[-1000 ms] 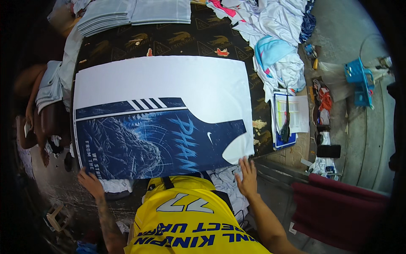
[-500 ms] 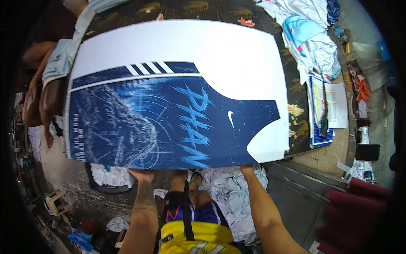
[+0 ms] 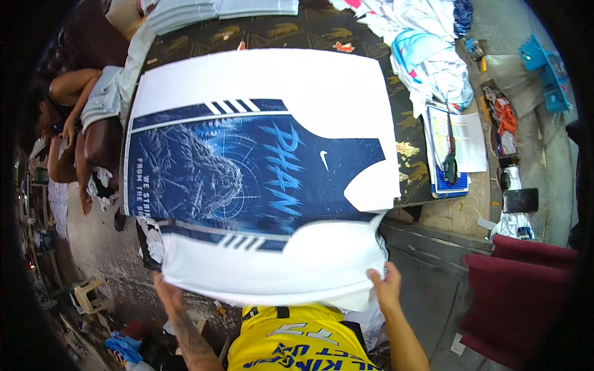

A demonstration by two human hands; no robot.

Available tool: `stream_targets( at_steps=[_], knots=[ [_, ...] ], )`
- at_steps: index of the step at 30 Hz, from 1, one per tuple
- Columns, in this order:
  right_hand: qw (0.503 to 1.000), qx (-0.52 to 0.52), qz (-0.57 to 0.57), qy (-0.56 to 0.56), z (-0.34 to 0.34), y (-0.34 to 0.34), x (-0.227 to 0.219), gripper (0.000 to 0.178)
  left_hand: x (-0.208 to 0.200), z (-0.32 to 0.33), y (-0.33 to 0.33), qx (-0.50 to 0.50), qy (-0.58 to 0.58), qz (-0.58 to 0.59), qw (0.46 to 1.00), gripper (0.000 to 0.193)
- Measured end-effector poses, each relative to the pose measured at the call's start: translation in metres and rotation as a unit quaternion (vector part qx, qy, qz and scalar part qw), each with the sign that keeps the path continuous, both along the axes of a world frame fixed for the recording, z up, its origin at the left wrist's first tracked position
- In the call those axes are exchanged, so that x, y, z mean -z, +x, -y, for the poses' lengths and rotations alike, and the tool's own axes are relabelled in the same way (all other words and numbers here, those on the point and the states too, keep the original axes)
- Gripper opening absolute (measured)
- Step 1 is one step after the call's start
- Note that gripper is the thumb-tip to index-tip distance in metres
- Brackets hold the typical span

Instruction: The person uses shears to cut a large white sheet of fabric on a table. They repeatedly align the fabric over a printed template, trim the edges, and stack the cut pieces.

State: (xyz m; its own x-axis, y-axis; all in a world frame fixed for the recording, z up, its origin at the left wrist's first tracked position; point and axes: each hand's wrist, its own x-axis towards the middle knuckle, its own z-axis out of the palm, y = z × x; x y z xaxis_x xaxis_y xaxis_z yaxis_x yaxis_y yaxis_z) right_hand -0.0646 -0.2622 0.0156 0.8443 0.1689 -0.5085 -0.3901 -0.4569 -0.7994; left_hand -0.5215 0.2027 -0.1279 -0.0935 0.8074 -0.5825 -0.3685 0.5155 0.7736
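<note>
A white fabric sheet printed with a dark blue jersey panel (image 3: 322, 179) lies over the dark table, its near part drawn past the table edge toward my body. At the sheet's near left corner, my left hand (image 3: 168, 293) has its fingers closed on the white border. My right hand (image 3: 387, 284) pinches the near right corner, thumb on top. Between both hands the white border sags in a soft curve, and a second band of white stripes shows on it. Some of my left fingers are hidden by the cloth.
Scissors (image 3: 450, 164) lie on papers and a blue pad (image 3: 447, 189) at the table's right. White and light blue cloth (image 3: 436, 68) is heaped behind them. Folded white stacks (image 3: 185, 15) stand at the back. Another person (image 3: 77, 102) sits at left. Maroon cloth (image 3: 520, 297) hangs at right.
Both hands have come from the table's near edge toward my body, drawing the sheet's near border with them. The near white border and its stripes now show. My view has shifted slightly.
</note>
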Motion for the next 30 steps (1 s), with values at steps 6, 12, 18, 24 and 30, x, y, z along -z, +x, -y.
stream_targets(
  at_steps=[6, 12, 18, 24, 30],
  knots=[
    [0.983, -0.113, 0.098, 0.11, -0.085, 0.124, -0.159, 0.036, -0.186, -0.172, 0.126, 0.255, 0.25, -0.257, 0.898, 0.043],
    [0.902, -0.261, 0.322, -0.117, -0.174, 0.273, -0.207, 0.016, -0.208, -0.366, 0.305, 0.453, 0.237, -0.283, 0.811, 0.027],
    [0.967, -0.156, 0.2, 0.004, -0.24, 0.345, -0.133, 0.028, -0.101, -0.445, 0.421, 0.411, 0.305, -0.332, 0.792, 0.021],
    [0.976, -0.057, 0.204, -0.058, -0.284, 0.391, -0.038, 0.034, -0.049, -0.467, 0.471, 0.361, 0.324, -0.451, 0.749, 0.019],
    [0.97, -0.034, 0.191, -0.145, -0.318, 0.444, 0.011, 0.066, -0.05, -0.494, 0.495, 0.355, 0.327, -0.433, 0.761, 0.02]
  ],
)
